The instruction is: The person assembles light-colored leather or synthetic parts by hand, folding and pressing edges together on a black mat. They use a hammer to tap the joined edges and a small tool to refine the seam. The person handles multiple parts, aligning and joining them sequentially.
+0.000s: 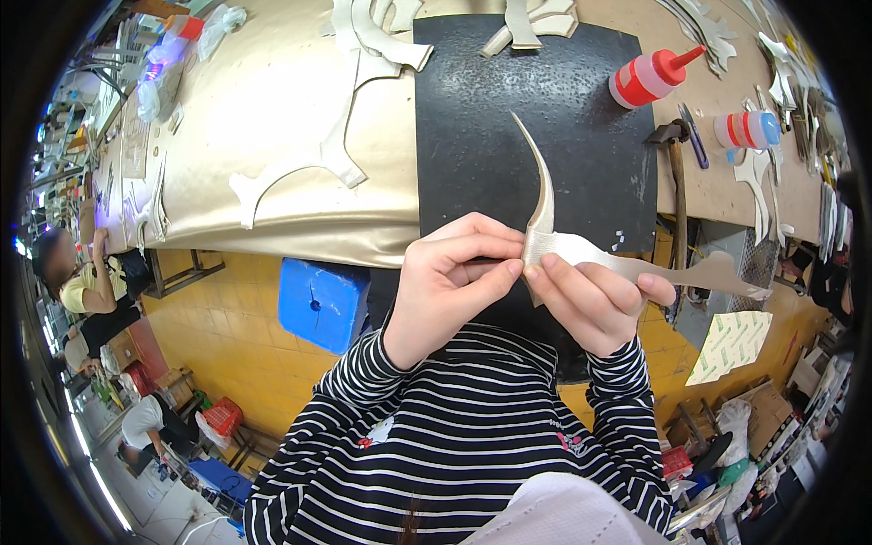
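My left hand (454, 286) and my right hand (590, 300) meet in front of my chest, at the near edge of a black mat (481, 118). Between them is a pale beige cut leather-like piece (543, 204), with a folded or overlapped band at its middle. Left thumb and fingertips pinch the band's left edge; the right thumb and fingers grip its right side. One narrow arm of the piece curves up over the mat to a point. A wider, paler arm reaches right behind my right fingers. Whatever lies under the fingertips is hidden.
On the mat's right side stand a red-capped squeeze bottle (643, 80) and, beyond it, a blue-capped bottle (747, 130). A hammer (678, 173) lies beside the mat. More cut pieces (341, 150) rest leftward on gold material. A blue stool (318, 304) stands below; a person (91, 282) sits far left.
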`<state>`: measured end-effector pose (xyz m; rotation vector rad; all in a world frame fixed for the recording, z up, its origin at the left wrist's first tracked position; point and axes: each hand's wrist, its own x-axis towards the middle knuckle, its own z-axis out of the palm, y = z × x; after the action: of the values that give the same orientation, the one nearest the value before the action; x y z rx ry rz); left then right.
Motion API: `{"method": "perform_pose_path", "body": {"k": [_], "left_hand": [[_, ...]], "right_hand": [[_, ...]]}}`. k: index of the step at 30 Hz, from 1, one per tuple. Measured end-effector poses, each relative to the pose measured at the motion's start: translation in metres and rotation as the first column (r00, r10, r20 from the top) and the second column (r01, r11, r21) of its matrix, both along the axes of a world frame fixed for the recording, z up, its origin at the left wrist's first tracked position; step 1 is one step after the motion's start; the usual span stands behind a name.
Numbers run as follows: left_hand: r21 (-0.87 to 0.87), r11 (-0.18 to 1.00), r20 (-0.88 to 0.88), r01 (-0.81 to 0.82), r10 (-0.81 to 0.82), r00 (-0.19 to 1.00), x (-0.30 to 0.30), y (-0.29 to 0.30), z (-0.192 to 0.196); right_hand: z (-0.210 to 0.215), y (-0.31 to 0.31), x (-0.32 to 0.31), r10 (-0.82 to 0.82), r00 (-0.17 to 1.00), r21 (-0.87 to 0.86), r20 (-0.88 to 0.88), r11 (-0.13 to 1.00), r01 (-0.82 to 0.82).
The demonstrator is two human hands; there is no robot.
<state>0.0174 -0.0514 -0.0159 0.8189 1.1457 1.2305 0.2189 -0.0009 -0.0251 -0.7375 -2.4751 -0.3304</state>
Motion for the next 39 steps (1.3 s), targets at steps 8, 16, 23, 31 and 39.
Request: {"method": "perform_pose_path", "body": {"k": [8, 16, 23, 31, 39], "left_hand": [[0.062, 0.997, -0.177, -0.041, 0.051, 0.983, 0.011, 0.0, 0.01], [0.187, 0.982, -0.329, 0.014, 0.049, 0.943, 0.018, 0.004, 0.015], [0.157, 0.988, -0.299, 0.003, 0.044, 0.953, 0.019, 0.003, 0.012], [0.398, 0.91, -0.708, 0.119, 0.221, 0.671, 0.008, 0.009, 0.0], [0.226, 0.972, -0.619, 0.057, 0.099, 0.779, 0.002, 0.013, 0.005]], "right_hand": [[-0.009, -0.006, 0.003, -0.023, 0.99, -0.06, -0.141, 0.998, 0.014], [-0.036, 0.011, -0.005, 0.116, 0.869, 0.135, -0.48, 0.989, -0.058], [-0.035, 0.001, -0.007, 0.007, 0.852, -0.019, -0.524, 1.0, -0.02], [-0.02, 0.01, -0.018, -0.181, 0.913, -0.331, -0.366, 0.942, 0.054], [-0.021, 0.007, -0.014, -0.123, 0.951, 0.104, -0.283, 0.982, 0.158]]}}
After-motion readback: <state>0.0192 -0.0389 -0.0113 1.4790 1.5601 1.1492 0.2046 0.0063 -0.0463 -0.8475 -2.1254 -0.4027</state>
